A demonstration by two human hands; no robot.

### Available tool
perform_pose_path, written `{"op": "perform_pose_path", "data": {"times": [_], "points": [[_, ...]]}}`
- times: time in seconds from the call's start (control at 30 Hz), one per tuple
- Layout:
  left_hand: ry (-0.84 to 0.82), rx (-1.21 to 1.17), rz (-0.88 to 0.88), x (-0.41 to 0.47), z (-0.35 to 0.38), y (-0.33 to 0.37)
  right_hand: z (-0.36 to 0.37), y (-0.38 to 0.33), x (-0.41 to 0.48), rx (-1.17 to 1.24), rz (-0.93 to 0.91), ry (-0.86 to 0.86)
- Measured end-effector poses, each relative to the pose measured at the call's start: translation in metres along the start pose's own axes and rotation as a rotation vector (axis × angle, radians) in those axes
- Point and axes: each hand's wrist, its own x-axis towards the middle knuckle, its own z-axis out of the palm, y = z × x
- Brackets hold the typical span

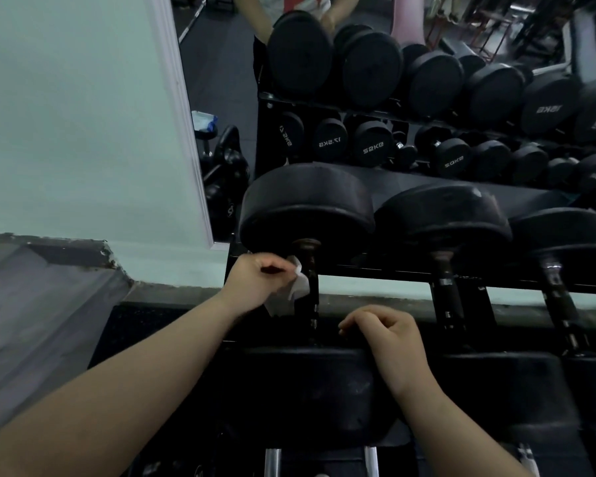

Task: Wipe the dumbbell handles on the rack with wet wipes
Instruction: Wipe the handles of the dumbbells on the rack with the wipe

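Head view looking down on a rack (386,270) of black dumbbells standing against a mirror (221,80). Weight labels appear only in the reflection beyond the leftmost dumbbell (307,208), reversed; they seem to read 17.5KG (329,142), 25KG (373,149) and 20KG (454,162), and one further right is too blurred to be sure of. The dumbbell itself shows no readable marking. Dim light swallows detail: the lower end of its handle (311,270) fades into shadow, and the dumbbells to its right are cut off by the frame edge. A small blue and white object (204,121) reflected to its upper left is hard to identify. The handle is a dark, worn metal bar between two round, scuffed rubber heads. The left hand (255,280) pinches a crumpled white wet wipe (298,287) against the handle's left side, near the far head. The right hand (386,339) rests on the near head (307,390), fingers loosely curled, holding nothing.
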Motion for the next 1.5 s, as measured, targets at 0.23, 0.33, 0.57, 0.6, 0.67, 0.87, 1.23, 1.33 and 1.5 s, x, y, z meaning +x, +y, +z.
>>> {"op": "perform_pose_path", "data": {"times": [0.23,0.33,0.57,0.6,0.67,0.87,1.23,1.33,1.5], "points": [[-0.24,-0.124,-0.277,-0.024,-0.01,-0.009,0.0,-0.001,-0.001,-0.016,0.007,-0.017],[-0.205,-0.408,-0.451,-0.02,-0.01,-0.006,0.0,-0.001,-0.001,-0.015,0.012,-0.007],[-0.252,-0.766,-0.528,0.003,0.003,0.003,0.001,0.0,0.0,-0.017,0.018,0.001],[-0.237,-0.706,-0.507,0.003,0.006,0.004,0.0,0.0,0.0,-0.021,0.017,0.002],[-0.272,-0.638,-0.474,-0.002,0.007,0.001,0.0,0.001,0.0,-0.022,0.018,0.009],[-0.337,-0.495,-0.411,-0.006,0.004,-0.003,0.0,0.004,0.0,-0.005,0.023,0.018],[-0.392,-0.129,-0.325,-0.013,-0.002,-0.01,-0.001,0.004,0.0,-0.012,0.036,0.01],[-0.239,-0.249,-0.348,-0.001,0.004,-0.001,-0.001,0.004,0.001,-0.002,0.032,0.013],[-0.255,-0.254,-0.347,0.001,0.003,0.007,-0.001,0.006,0.0,-0.014,0.03,0.013]]}}
